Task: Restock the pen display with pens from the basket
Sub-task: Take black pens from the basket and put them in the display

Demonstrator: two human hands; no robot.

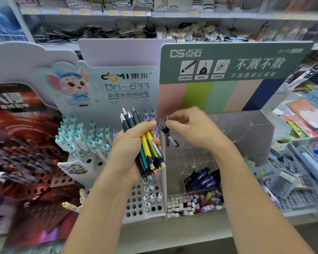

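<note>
My left hand (134, 149) grips a full bundle of pens (147, 143), my right hand (187, 125) pinches one pen (168, 134) over the clear acrylic display (246, 129), mostly unfilled, so plenty remains.

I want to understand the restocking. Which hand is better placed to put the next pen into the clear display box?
The right hand. It hovers at the clear display box, pinching something small, while the left hand grips the bundle of pens and cannot place any.

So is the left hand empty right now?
No, the left hand grips a bundle of black, yellow and teal click pens, tips pointing up toward the display.
</note>
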